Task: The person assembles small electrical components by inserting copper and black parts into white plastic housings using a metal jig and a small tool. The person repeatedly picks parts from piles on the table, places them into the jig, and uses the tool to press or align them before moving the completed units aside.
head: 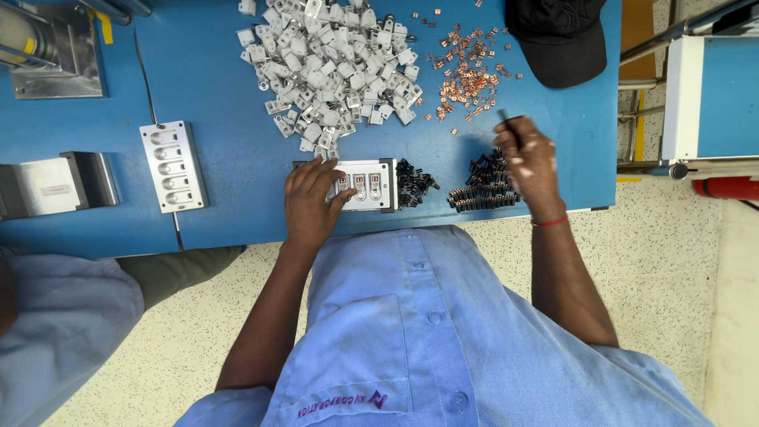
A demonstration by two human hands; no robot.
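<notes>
My left hand point(312, 202) rests on the left part of a small metal fixture block point(371, 183) with three slots, at the near edge of the blue table point(229, 150). Its fingers lie spread over the block. My right hand point(528, 162) is closed on a thin black tool point(506, 121), held above a heap of small black parts point(484, 180). Another small pile of black parts point(413, 183) lies right beside the fixture.
A large heap of white metal brackets point(332, 67) and a scatter of small copper pieces point(468, 73) lie farther back. A black cap point(557, 35) sits at the back right. A second metal fixture point(173, 166) and machine blocks point(55, 183) stand left. Another person's sleeve point(55, 332) shows lower left.
</notes>
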